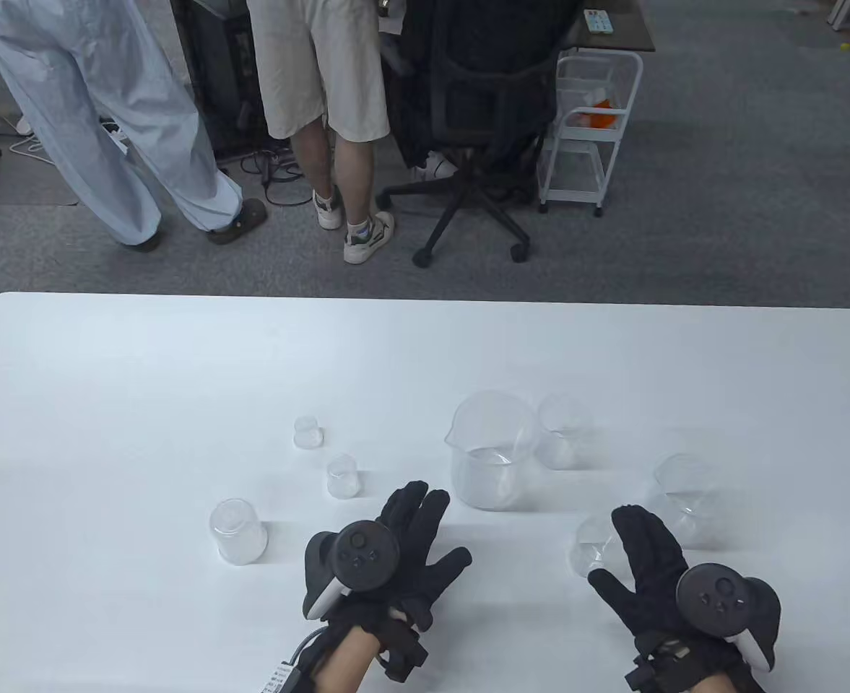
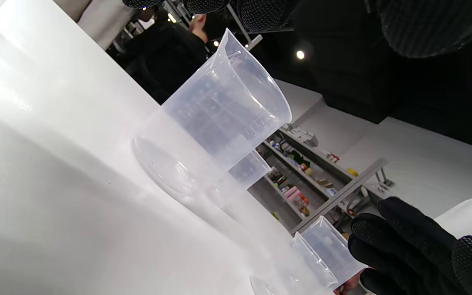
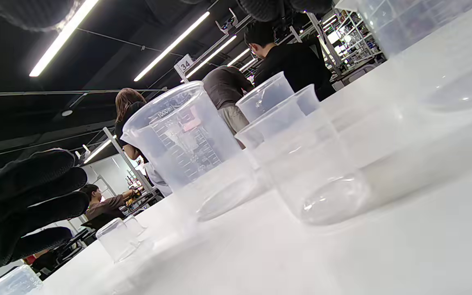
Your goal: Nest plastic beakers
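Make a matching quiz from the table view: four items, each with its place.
Items:
1. largest beaker
2. upside-down beaker
3. left hand
4. office chair

Places:
A. on the floor beyond the table
B. table's left part, nearest the left edge
C. near edge, left of the right hand
D. middle of the table, spout to the left

Pairs: 1-D, 2-B, 3-C, 4-A

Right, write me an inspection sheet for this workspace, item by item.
Surface: white table, glossy.
Job's things: seven clear beakers, none nested; largest beaker upright; three small beakers at left appear upside down.
Clutter: nothing seen.
Hands: left hand flat on the table, holding nothing; right hand open beside the near beaker, contact unclear.
Cables: wire at left wrist; floor cables beyond.
Surroundings: two standing people, office chair, white cart.
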`<state>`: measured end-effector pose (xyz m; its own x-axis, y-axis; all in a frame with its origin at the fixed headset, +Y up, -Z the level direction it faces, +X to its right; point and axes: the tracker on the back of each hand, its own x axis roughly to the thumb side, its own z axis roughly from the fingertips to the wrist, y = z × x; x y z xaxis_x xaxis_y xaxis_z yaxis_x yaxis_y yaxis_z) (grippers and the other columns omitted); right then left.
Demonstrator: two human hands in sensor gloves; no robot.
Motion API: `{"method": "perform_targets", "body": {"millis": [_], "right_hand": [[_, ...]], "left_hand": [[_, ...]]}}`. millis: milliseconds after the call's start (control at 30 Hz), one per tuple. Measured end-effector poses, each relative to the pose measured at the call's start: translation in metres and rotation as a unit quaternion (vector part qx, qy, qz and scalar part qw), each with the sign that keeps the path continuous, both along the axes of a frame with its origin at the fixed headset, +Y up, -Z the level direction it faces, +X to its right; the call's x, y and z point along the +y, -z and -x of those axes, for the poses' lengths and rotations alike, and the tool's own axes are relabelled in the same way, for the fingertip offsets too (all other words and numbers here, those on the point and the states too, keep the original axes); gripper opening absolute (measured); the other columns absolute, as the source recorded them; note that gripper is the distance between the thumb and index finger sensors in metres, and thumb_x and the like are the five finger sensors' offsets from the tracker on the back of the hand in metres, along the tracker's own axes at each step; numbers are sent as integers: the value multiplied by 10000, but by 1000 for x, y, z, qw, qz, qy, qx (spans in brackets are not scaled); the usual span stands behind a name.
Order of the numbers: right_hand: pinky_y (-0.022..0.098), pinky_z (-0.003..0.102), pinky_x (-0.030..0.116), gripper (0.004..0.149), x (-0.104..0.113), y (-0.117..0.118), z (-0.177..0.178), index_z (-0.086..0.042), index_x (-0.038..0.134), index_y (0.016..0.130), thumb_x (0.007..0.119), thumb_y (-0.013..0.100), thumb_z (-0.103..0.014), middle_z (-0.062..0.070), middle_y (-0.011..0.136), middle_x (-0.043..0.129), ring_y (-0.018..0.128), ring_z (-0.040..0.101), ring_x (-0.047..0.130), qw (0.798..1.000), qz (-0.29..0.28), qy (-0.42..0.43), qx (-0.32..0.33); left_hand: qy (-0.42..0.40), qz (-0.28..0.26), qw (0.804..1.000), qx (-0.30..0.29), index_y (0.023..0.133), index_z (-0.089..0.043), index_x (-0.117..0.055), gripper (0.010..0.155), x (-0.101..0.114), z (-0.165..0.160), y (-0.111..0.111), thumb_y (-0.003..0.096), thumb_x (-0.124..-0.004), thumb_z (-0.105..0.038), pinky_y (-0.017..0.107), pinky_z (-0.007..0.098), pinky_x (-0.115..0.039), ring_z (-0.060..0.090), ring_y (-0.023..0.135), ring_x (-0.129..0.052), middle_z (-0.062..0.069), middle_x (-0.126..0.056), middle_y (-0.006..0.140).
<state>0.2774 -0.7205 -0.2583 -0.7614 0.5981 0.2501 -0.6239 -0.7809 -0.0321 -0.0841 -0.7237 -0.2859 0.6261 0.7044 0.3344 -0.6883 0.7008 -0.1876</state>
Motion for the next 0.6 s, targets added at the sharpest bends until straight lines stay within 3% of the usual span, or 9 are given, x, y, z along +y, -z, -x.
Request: {"method": "perform_targets", "body": {"millis": [600], "right_hand": [[669, 693, 416, 866, 0, 0, 0, -149, 353, 1053, 679, 449, -677, 232, 1153, 403, 1035, 519, 433, 1000, -1, 4, 1]], "left_hand": [[5, -12, 1000, 1, 1085, -198, -423, 852, 3, -4, -1, 428, -635, -697, 694, 720, -413, 555, 1060, -367, 183, -295, 1152]]}}
